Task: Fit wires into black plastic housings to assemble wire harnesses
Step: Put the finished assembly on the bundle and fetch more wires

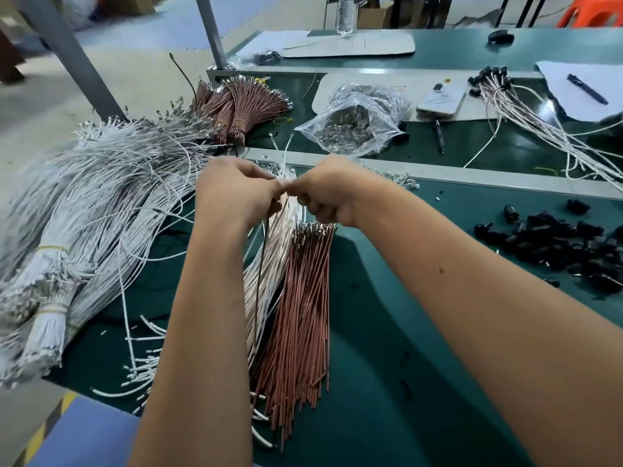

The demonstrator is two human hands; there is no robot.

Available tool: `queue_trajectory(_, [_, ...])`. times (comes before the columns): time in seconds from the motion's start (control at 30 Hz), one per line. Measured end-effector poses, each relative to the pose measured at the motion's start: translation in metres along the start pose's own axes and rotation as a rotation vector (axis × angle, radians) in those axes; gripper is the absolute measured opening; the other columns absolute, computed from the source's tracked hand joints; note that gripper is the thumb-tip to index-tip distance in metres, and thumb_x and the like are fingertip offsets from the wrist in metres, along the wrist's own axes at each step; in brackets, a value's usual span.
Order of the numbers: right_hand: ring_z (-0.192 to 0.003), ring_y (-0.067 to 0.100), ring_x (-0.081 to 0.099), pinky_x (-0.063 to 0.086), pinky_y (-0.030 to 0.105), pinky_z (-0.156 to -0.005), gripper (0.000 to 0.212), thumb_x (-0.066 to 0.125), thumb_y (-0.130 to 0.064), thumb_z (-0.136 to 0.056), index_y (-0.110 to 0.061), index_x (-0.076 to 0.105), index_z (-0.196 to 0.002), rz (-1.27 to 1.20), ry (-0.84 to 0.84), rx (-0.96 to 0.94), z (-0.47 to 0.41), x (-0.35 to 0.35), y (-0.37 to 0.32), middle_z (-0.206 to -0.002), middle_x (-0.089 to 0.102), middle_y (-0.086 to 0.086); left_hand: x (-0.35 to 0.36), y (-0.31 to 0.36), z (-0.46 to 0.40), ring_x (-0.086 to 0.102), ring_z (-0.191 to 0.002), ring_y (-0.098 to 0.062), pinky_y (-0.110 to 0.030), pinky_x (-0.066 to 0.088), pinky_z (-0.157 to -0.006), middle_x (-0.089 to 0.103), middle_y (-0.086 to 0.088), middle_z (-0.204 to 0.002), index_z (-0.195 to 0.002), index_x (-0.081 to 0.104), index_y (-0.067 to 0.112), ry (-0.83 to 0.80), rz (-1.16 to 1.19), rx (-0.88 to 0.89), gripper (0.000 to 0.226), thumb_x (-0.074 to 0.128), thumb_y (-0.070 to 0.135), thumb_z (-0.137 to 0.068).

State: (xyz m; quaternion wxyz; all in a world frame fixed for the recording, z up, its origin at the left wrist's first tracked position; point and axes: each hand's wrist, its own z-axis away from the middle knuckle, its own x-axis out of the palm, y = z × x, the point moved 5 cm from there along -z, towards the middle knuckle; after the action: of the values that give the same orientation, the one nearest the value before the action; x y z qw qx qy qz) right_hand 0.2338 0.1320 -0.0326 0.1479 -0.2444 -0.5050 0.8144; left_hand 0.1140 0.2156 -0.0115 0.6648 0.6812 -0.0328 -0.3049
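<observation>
a: a thin brown wire (262, 261) is pinched in the left hand (236, 190), trailing down toward the table edge. right hand (328, 193) is clenched, fingertips met with the left; what is gripped there is hidden, a housing cannot be confirmed.

b: risks?

a: join is hidden by the knuckles, so a terminal could be seated crooked or short, judged only. the hanging wire could be snagged in the loose brown wires (300, 318) fanned directly below the hands.

b: stock?

a: black housings (559, 247) are heaped to the right, well apart from the hands. white wire bundles (84, 214) are piled left, some overhanging the edge, so a slide-off is possible.

b: surface, room?

a: green table (387, 348). a clear bag (357, 123), phone (441, 99) and finished-looking harnesses (526, 109) are laid on the bench behind. grey floor, posts and an orange stool (593, 11) are seen beyond.
</observation>
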Motion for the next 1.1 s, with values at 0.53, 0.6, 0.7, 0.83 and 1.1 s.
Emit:
queue_trajectory(0.53, [-0.04,0.014,0.036,0.024,0.017,-0.039,0.014,0.053,-0.003,-0.102,0.001,0.066,-0.095,-0.059,0.171,-0.2,0.024,-0.042,-0.006,-0.06,0.056,0.01,0.036,0.002,-0.001,0.067,-0.056,-0.021,-0.027,0.058,-0.055,0.07,-0.017,-0.082,-0.07,0.064,0.007,-0.115,0.152,-0.131,0.021,0.081,0.002,-0.08])
queue_trajectory(0.6, [-0.038,0.012,0.033,0.022,0.015,-0.039,0.014,0.051,-0.001,-0.102,-0.001,0.061,-0.092,-0.101,0.171,-0.143,0.022,-0.041,0.007,-0.06,0.053,0.01,0.028,-0.009,-0.01,0.069,-0.06,-0.025,-0.036,0.062,-0.07,0.072,-0.015,-0.077,-0.064,0.065,0.01,-0.018,0.125,-0.128,0.024,0.083,0.004,-0.079])
queue_trajectory(0.7, [-0.036,0.009,0.029,0.019,0.014,-0.038,0.021,0.048,-0.001,-0.103,-0.006,0.055,-0.084,-0.311,0.24,-0.053,0.021,-0.047,0.025,-0.062,0.05,0.007,0.008,-0.02,-0.022,0.073,-0.064,-0.023,-0.037,0.062,-0.073,0.074,-0.013,-0.075,-0.071,0.069,0.008,0.103,0.136,-0.132,0.016,0.084,0.008,-0.078])
queue_trajectory(0.83, [-0.043,0.007,0.042,0.032,0.023,-0.04,0.016,0.05,-0.008,-0.107,-0.006,0.06,-0.095,-0.656,0.523,-0.201,0.029,-0.071,0.023,-0.065,0.058,0.004,-0.005,-0.027,-0.028,0.073,-0.059,-0.017,-0.031,0.06,-0.063,0.075,-0.012,-0.076,-0.074,0.07,0.008,0.162,0.064,-0.114,0.016,0.085,0.011,-0.078])
queue_trajectory(1.1, [-0.052,0.014,0.053,0.04,0.026,-0.051,0.009,0.051,-0.009,-0.107,-0.007,0.058,-0.102,-0.805,0.904,-0.477,0.045,-0.135,-0.003,-0.072,0.065,0.011,-0.002,-0.019,-0.009,0.073,-0.064,-0.018,-0.035,0.063,-0.069,0.074,-0.008,-0.075,-0.079,0.071,0.012,0.089,-0.035,0.03,0.012,0.083,0.013,-0.082])
